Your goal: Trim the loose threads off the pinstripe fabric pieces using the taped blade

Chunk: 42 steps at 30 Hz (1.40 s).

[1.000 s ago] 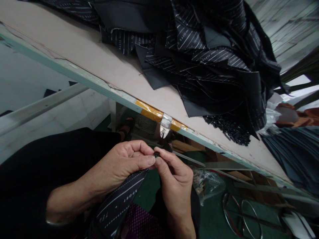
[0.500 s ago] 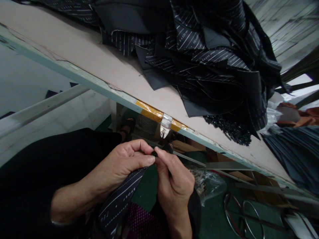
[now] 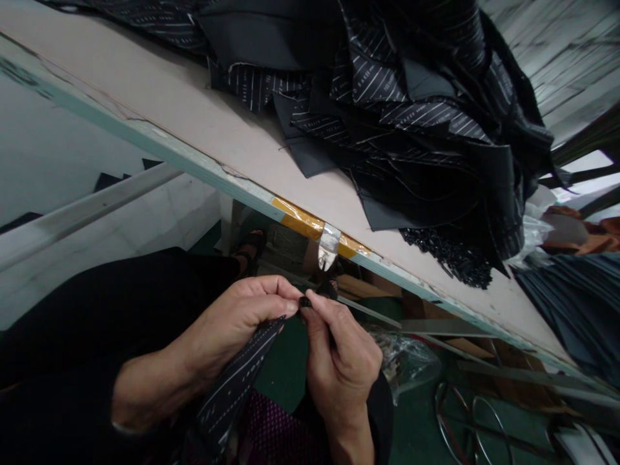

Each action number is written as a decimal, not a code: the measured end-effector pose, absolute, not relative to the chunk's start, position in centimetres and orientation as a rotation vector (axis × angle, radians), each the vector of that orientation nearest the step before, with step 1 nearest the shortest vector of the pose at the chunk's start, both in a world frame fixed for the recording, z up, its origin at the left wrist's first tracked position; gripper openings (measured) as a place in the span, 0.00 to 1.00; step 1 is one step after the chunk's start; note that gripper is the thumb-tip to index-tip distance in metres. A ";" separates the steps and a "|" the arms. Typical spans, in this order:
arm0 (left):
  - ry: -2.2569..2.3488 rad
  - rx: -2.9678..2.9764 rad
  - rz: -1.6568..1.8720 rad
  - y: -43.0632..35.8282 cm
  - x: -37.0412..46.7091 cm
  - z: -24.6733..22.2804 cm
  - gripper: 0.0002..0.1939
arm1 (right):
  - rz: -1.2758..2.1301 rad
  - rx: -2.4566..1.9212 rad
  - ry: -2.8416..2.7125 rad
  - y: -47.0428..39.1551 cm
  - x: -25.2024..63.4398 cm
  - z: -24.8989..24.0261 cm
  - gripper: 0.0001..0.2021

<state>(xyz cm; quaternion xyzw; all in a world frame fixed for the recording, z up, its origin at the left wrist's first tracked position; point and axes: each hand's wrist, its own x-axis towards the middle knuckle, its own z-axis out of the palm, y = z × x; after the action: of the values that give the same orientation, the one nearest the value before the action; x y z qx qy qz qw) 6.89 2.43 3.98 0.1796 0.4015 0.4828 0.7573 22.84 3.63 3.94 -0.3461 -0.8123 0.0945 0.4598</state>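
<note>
My left hand pinches the end of a black fabric strip with white stripes and lettering, which hangs down toward my lap. A small black piece sits between the fingertips of both hands, in front of the table edge. My right hand has thumb and forefinger closed on that small piece. Its exact shape is too small to tell.
A pale table crosses the view, bearing heaped dark striped fabric and a pile of small black pieces. A notched metal piece is fixed at its taped edge. Below lie a plastic bag and metal rings.
The small black piece shows more fully between my fingertips. The table and fabric have shifted slightly right in view; both hands remain close together.
</note>
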 end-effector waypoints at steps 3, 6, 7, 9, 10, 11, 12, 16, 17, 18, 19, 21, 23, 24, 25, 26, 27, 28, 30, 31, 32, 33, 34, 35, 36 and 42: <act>0.883 0.368 1.038 2.5 6.8 4.1 0.07 | 0.399 -0.926 -1.901 3.5 22.8 4.1 0.13; 0.896 0.372 1.012 2.6 6.8 4.4 0.08 | 0.767 -1.069 -1.688 3.4 22.9 4.1 0.11; 0.898 0.378 1.009 2.6 6.9 4.5 0.08 | 0.885 -1.096 -1.613 3.3 22.9 4.0 0.10; 0.887 0.387 1.019 2.6 6.9 4.7 0.09 | 1.101 -1.104 -1.467 3.4 22.9 3.8 0.08; 0.877 0.392 1.029 2.6 7.0 4.8 0.09 | 1.220 -1.086 -1.385 3.4 22.8 3.7 0.07; 0.864 0.402 1.035 2.6 7.0 4.8 0.09 | 1.353 -1.052 -1.291 3.5 22.8 3.6 0.05; 0.849 0.415 1.041 2.6 7.1 4.9 0.09 | 1.485 -1.006 -1.186 3.6 22.7 3.6 0.04; 0.792 0.455 1.026 2.6 7.1 5.0 0.08 | 1.867 -0.852 -0.799 3.9 22.0 3.6 0.11; 0.783 0.458 1.027 2.5 7.0 5.0 0.08 | 1.915 -0.848 -0.738 3.9 21.9 3.6 0.12; 0.778 0.459 1.031 2.5 7.0 5.0 0.07 | 1.950 -0.851 -0.693 3.9 21.7 3.6 0.13; 0.774 0.464 1.036 2.4 7.0 4.9 0.06 | 1.975 -0.858 -0.657 3.9 21.6 3.5 0.14; 0.758 0.471 1.049 2.3 7.0 4.8 0.06 | 2.003 -0.867 -0.611 3.9 21.5 3.3 0.15; 0.737 0.471 1.063 2.3 6.9 4.7 0.06 | 2.009 -0.869 -0.599 3.8 21.5 3.1 0.16; 0.728 0.473 1.066 2.2 6.9 4.6 0.06 | 2.002 -0.874 -0.610 3.8 21.5 3.0 0.16; 0.721 0.475 1.073 2.2 6.9 4.6 0.06 | 1.987 -0.883 -0.632 3.8 21.4 2.9 0.16; 0.717 0.478 1.079 2.2 6.9 4.7 0.06 | 1.969 -0.895 -0.664 3.8 21.4 2.9 0.16; 0.716 0.483 1.081 2.2 6.9 4.7 0.06 | 1.948 -0.907 -0.699 3.8 21.3 2.8 0.16; 0.716 0.485 1.086 2.2 6.9 4.8 0.07 | 1.932 -0.917 -0.731 3.8 21.2 2.8 0.16; 0.714 0.481 1.096 2.3 6.9 5.0 0.08 | 1.918 -0.928 -0.772 3.8 21.1 2.8 0.17; 0.713 0.475 1.098 2.3 6.9 5.0 0.08 | 1.917 -0.933 -0.777 3.7 21.0 2.8 0.17; 0.715 0.465 1.098 2.4 6.9 5.1 0.08 | 1.916 -0.940 -0.769 3.6 20.9 2.8 0.17; 0.713 0.454 1.098 2.4 6.9 5.0 0.09 | 1.916 -0.945 -0.749 3.5 20.9 2.8 0.17; 0.708 0.443 1.098 2.4 6.9 5.0 0.09 | 1.915 -0.946 -0.722 3.5 20.9 2.7 0.17; 0.703 0.436 1.093 2.4 6.8 4.8 0.10 | 1.916 -0.940 -0.695 3.4 20.9 2.7 0.17; 0.696 0.436 1.086 2.3 6.8 4.7 0.10 | 1.920 -0.928 -0.673 3.3 21.0 2.6 0.17; 0.693 0.449 1.068 1.9 6.8 3.5 0.10 | 1.865 -0.909 -0.705 3.4 21.0 2.8 0.18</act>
<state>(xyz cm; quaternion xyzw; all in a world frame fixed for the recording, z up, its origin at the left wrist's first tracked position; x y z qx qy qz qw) 6.78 1.90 3.54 0.2080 0.3206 0.4943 0.7808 21.04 3.41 2.78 -0.3689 -0.2860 0.7568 0.4576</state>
